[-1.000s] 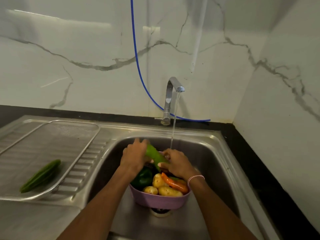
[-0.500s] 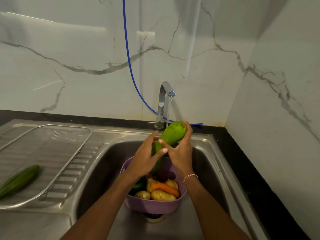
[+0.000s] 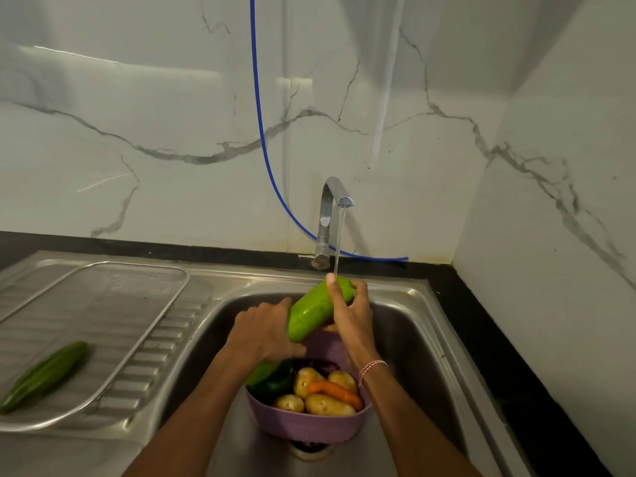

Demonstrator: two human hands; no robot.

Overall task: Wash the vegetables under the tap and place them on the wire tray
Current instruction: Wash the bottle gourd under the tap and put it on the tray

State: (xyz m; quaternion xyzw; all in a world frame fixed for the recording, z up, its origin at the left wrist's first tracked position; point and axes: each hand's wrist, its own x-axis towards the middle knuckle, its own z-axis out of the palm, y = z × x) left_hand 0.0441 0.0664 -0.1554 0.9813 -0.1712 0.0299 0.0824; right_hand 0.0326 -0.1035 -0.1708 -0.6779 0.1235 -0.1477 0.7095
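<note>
From my head camera I see both my hands over the sink (image 3: 416, 342). They hold a long light-green gourd (image 3: 309, 316), tilted with its upper end under the tap (image 3: 328, 208). A thin stream of water (image 3: 339, 242) falls onto that end. My left hand (image 3: 265, 335) grasps the gourd's lower half, fingers wrapped round it. My right hand (image 3: 352, 316) grips the upper end, thumb laid across the front and fingers curled behind. A beaded bracelet (image 3: 372, 366) sits on my right wrist.

Below my hands a purple basket (image 3: 309, 429) stands in the sink over the drain. It holds potatoes (image 3: 327, 405), a carrot (image 3: 336, 391) lying across them and a dark green pepper (image 3: 275, 383).

To the left, the wire tray (image 3: 103, 304) rests on the draining board, and a cucumber (image 3: 44, 375) lies on its near end. A blue hose (image 3: 261, 132) hangs down the marble wall behind the tap, and the black counter (image 3: 481, 339) borders the sink.
</note>
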